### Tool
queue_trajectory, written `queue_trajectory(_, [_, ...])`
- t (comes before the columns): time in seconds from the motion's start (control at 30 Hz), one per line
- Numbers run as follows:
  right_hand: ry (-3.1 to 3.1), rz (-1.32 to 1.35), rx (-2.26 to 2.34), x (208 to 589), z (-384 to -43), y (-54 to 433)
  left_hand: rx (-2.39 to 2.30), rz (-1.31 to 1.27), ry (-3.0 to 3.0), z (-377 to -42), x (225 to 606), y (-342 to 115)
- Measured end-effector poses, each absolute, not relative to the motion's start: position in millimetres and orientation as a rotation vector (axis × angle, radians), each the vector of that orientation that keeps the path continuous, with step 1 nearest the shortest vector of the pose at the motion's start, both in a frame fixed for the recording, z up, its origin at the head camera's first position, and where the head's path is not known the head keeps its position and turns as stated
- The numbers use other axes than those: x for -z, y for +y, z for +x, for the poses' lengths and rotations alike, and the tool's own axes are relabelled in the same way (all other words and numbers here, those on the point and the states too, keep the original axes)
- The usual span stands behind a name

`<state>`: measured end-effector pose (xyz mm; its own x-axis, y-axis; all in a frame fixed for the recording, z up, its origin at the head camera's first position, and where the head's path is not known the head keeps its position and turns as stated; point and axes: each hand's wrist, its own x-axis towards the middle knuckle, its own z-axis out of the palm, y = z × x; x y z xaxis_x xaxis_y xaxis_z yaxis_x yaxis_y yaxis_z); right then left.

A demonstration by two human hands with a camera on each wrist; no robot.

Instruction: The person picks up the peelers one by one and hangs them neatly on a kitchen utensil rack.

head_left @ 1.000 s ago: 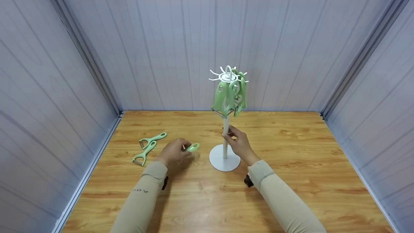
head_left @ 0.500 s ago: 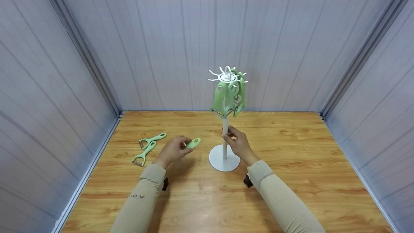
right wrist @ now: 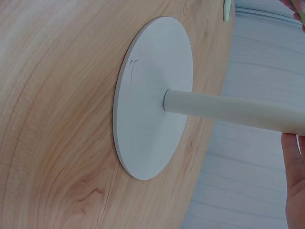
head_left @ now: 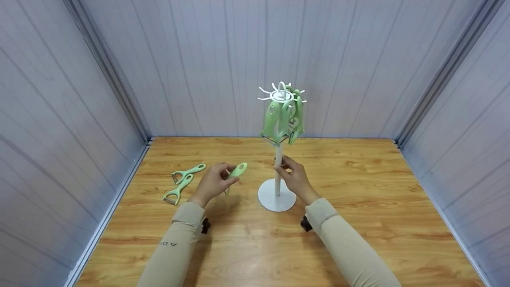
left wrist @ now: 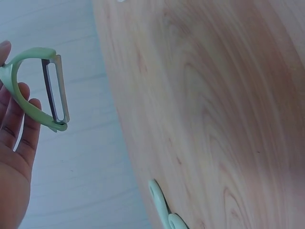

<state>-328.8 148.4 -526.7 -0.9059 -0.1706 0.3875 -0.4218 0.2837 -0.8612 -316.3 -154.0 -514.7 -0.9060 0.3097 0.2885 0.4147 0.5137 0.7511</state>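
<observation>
My left hand [head_left: 215, 181] pinches a light green vegetable peeler [head_left: 238, 170] above the table, its holed handle end pointing up and to the right. In the left wrist view the peeler's [left wrist: 28, 107] Y-shaped head and metal blade show beyond the fingers. With thumb and fingers my right hand [head_left: 294, 174] grips the pole of a white rotating hook stand [head_left: 279, 156], which is upright on its round base [right wrist: 147, 124]. Several green peelers [head_left: 271, 121] hang from the stand's hooks at the front and right; hooks on the left side are bare.
Two more green peelers, one upper [head_left: 189, 172] and one lower [head_left: 179, 189], lie on the wooden table [head_left: 358, 239] to the left of my left hand, close together. Pale panel walls [head_left: 199, 71] enclose the table at the back and both sides.
My left hand has lifted the peeler from near the tabletop, and its handle has tilted further upward. The right hand stays on the pole, and the stand is almost still.
</observation>
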Motion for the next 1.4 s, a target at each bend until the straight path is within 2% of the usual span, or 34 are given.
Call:
queue_trajectory(0.6, [-2.371,0.505,-1.669,523,-326,147,1.43,-0.653,-2.33,-319,488,-140])
queue_trajectory(1.4, [-2.377,0.512,-1.653,525,-328,148,1.37,-0.777,-2.151,-326,428,-127])
